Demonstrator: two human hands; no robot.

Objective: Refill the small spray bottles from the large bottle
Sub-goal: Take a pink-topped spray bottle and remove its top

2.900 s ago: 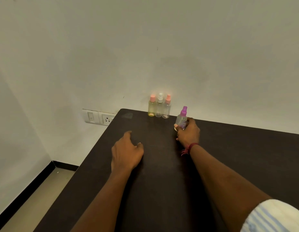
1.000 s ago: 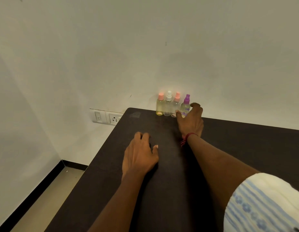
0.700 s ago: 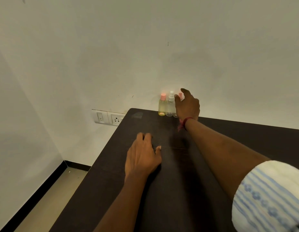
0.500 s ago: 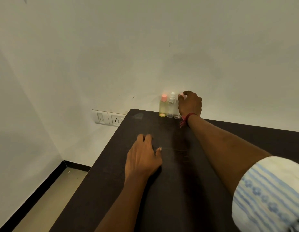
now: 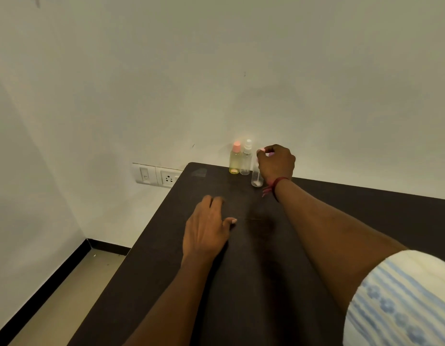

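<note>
Small spray bottles stand against the wall at the far edge of the dark table (image 5: 241,283). One with yellow liquid and a pink cap (image 5: 234,159) stands beside a clear one with a white cap (image 5: 246,158). My right hand (image 5: 277,162) grips a third, clear bottle (image 5: 257,178) round its top; its pink cap shows at my fingertips, and its base is slightly forward of the row. The purple-capped bottle is almost hidden behind that hand. My left hand (image 5: 206,229) rests flat on the table. No large bottle is in view.
A white switch and socket plate (image 5: 158,174) sits on the wall left of the table's far corner. The table's left edge drops to a beige floor (image 5: 67,295) with a black skirting board. The wall closes off the far side.
My right hand set the purple-capped bottle into the row at the wall, then took hold of the pink-capped clear bottle and drew it slightly toward me. My left hand stayed flat.
</note>
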